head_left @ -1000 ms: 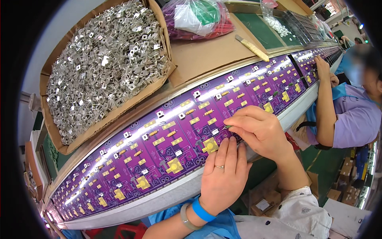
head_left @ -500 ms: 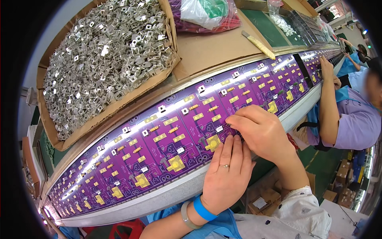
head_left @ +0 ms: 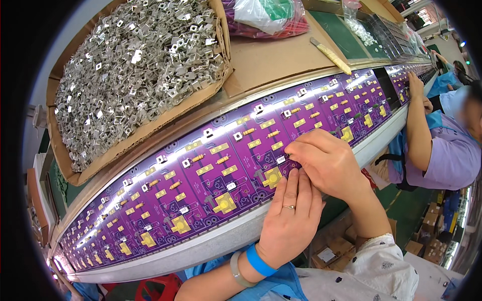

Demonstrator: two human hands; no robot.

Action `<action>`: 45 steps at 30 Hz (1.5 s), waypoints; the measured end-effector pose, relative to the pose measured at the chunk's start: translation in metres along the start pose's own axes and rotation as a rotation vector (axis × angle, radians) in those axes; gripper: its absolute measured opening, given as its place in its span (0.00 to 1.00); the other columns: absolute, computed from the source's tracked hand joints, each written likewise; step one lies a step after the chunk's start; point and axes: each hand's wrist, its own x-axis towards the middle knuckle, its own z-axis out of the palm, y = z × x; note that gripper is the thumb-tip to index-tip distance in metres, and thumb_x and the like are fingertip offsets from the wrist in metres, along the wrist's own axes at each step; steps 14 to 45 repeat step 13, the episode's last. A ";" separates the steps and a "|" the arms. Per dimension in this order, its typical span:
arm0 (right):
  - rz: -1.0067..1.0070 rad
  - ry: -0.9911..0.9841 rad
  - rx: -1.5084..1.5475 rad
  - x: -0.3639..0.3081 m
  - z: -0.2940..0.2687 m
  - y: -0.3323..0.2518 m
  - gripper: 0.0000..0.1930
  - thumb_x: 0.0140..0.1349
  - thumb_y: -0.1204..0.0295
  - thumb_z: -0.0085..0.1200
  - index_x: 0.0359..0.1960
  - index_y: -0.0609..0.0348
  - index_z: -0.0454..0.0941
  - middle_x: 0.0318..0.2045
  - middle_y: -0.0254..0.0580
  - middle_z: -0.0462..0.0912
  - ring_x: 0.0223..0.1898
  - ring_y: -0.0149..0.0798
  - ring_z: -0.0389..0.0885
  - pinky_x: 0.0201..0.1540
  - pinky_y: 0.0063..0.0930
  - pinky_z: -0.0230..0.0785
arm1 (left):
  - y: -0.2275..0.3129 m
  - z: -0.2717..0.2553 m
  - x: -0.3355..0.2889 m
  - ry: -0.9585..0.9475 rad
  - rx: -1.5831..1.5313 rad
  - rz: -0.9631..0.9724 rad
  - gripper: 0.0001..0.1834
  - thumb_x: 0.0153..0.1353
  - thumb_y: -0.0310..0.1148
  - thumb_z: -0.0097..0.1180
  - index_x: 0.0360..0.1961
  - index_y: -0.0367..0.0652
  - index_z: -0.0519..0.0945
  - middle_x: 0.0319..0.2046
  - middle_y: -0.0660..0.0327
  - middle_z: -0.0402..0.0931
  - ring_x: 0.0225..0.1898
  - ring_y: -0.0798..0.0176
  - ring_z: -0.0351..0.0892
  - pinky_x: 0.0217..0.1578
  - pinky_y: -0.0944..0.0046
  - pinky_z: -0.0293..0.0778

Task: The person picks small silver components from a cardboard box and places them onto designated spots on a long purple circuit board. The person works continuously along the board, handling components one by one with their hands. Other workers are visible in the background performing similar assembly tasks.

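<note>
A long row of purple circuit boards [head_left: 193, 185] runs in a metal-edged track in front of me. It carries tan resistors, small white parts and metal clips, with yellow pads between them. My left hand [head_left: 293, 213] rests on the near edge of one board, fingers stretched out and together. Just beyond it, my right hand [head_left: 326, 163] bends over the same board, thumb and fingers pinched together at its surface beside a small white part [head_left: 282, 160]. Whatever the pinch holds is hidden by the fingers.
A cardboard box [head_left: 150, 123] heaped with small metal clips [head_left: 135, 75] stands beyond the track at left. A yellow-wrapped tool [head_left: 331, 56] and a plastic bag [head_left: 266, 17] lie farther back. On the right, a co-worker's arm [head_left: 415, 125] reaches over the boards.
The boards and box appear slightly farther right in the picture, while my hands stay nearly in place. My right hand keeps its pinch at the board.
</note>
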 end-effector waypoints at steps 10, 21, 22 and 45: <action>-0.035 -0.029 -0.060 0.006 0.000 -0.007 0.13 0.45 0.80 0.62 0.36 0.64 0.82 0.33 0.44 0.82 0.34 0.46 0.83 0.34 0.34 0.78 | -0.001 -0.002 -0.001 0.020 -0.001 -0.006 0.24 0.56 0.40 0.64 0.49 0.35 0.80 0.53 0.47 0.77 0.59 0.49 0.76 0.61 0.51 0.70; -0.007 -0.066 -0.048 0.005 -0.004 -0.006 0.10 0.50 0.80 0.61 0.37 0.63 0.83 0.34 0.45 0.83 0.34 0.47 0.83 0.35 0.34 0.78 | 0.000 -0.002 -0.001 -0.006 0.024 0.009 0.26 0.55 0.42 0.65 0.52 0.37 0.79 0.55 0.47 0.76 0.60 0.49 0.75 0.62 0.51 0.69; -0.007 -0.066 -0.048 0.005 -0.004 -0.006 0.10 0.50 0.80 0.61 0.37 0.63 0.83 0.34 0.45 0.83 0.34 0.47 0.83 0.35 0.34 0.78 | 0.000 -0.002 -0.001 -0.006 0.024 0.009 0.26 0.55 0.42 0.65 0.52 0.37 0.79 0.55 0.47 0.76 0.60 0.49 0.75 0.62 0.51 0.69; -0.007 -0.066 -0.048 0.005 -0.004 -0.006 0.10 0.50 0.80 0.61 0.37 0.63 0.83 0.34 0.45 0.83 0.34 0.47 0.83 0.35 0.34 0.78 | 0.000 -0.002 -0.001 -0.006 0.024 0.009 0.26 0.55 0.42 0.65 0.52 0.37 0.79 0.55 0.47 0.76 0.60 0.49 0.75 0.62 0.51 0.69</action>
